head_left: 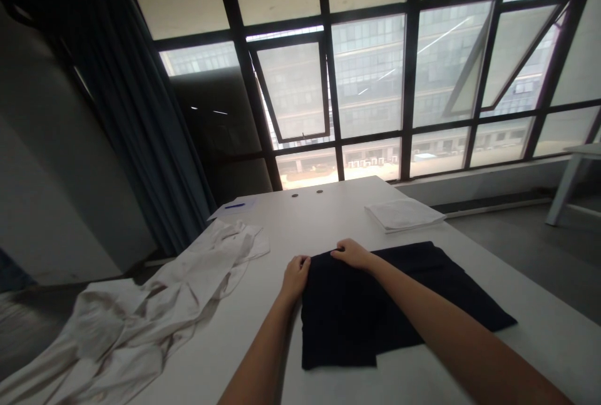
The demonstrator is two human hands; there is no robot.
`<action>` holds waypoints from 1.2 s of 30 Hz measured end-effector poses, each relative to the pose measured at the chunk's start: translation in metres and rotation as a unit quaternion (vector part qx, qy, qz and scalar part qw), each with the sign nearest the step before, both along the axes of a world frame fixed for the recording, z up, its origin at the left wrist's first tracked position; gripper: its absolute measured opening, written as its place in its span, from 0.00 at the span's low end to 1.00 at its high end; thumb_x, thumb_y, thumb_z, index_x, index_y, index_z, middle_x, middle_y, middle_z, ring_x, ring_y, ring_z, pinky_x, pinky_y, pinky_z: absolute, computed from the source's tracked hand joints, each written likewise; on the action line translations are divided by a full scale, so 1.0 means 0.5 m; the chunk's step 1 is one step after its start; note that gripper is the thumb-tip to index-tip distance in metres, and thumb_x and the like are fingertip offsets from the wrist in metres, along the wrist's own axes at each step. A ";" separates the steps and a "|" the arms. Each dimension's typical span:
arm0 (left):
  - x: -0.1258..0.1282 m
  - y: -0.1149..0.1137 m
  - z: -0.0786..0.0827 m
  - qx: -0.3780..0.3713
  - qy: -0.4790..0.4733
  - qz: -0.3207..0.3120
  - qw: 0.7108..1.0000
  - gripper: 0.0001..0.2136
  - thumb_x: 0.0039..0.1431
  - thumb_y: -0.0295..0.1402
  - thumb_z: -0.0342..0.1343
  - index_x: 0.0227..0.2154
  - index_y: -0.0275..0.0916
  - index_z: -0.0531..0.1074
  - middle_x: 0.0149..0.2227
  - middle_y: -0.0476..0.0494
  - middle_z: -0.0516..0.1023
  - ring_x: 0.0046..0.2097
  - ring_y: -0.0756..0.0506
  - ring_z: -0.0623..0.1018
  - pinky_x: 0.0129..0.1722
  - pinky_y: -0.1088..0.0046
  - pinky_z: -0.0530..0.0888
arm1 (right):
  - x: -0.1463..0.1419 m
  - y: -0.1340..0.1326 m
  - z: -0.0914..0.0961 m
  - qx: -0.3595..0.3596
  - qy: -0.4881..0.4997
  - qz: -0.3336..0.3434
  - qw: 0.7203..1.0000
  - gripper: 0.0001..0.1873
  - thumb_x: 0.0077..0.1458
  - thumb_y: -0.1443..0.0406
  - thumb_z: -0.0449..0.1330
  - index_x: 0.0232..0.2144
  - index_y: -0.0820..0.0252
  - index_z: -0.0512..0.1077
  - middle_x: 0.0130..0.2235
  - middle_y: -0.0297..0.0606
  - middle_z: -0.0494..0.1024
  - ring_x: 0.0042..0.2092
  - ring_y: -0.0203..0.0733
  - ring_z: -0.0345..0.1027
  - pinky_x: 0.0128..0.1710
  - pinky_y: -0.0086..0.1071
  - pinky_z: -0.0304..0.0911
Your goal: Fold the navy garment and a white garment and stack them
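Observation:
A dark navy cloth garment (pixel 370 311) lies folded in layers on the white table (pixel 323 217), its lower edges uneven. My left hand (pixel 295 278) grips the cloth's upper left corner with curled fingers. Along its top edge, my right hand (pixel 353 255) pinches the fabric close to the left hand. A crumpled white garment (pixel 141 311) sprawls across the table's left side, apart from both hands. Beyond the hands lies a folded white cloth (pixel 401 214).
A blue pen (pixel 235 206) rests on a sheet of paper (pixel 239 208) at the table's far left corner. Two round holes (pixel 307 193) mark the far end. Large windows and a dark curtain (pixel 150 111) stand beyond, with a white table leg (pixel 566 192) at right.

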State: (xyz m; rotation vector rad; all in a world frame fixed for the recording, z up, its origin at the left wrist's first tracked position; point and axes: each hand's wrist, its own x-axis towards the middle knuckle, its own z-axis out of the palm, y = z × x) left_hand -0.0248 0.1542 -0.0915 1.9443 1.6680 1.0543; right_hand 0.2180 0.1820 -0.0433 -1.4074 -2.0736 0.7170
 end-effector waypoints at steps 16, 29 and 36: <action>0.026 -0.013 0.011 -0.022 0.161 0.077 0.984 0.16 0.67 0.42 0.46 0.40 0.42 0.77 0.45 0.38 0.79 0.49 0.36 0.75 0.51 0.59 0.66 | -0.009 -0.011 -0.042 -0.014 -0.175 -0.082 0.981 0.20 0.63 0.52 0.53 0.39 0.59 0.78 0.45 0.51 0.81 0.48 0.55 0.74 0.46 0.44 0.65; 0.085 -0.056 0.076 0.013 0.188 0.058 0.980 0.15 0.65 0.31 0.47 0.51 0.39 0.72 0.53 0.31 0.72 0.56 0.32 0.70 0.56 0.50 0.63 | -0.028 -0.023 -0.054 0.033 -0.234 -0.099 0.967 0.21 0.67 0.55 0.48 0.46 0.61 0.75 0.45 0.55 0.81 0.47 0.56 0.76 0.45 0.45 0.65; 0.110 -0.186 0.072 0.023 0.200 -0.219 0.955 0.32 0.61 0.54 0.56 0.65 0.50 0.61 0.69 0.41 0.59 0.69 0.33 0.57 0.68 0.49 0.50 | -0.021 -0.052 -0.053 0.073 -0.217 -0.144 0.963 0.17 0.68 0.59 0.49 0.50 0.63 0.69 0.43 0.54 0.79 0.45 0.53 0.75 0.44 0.42 0.64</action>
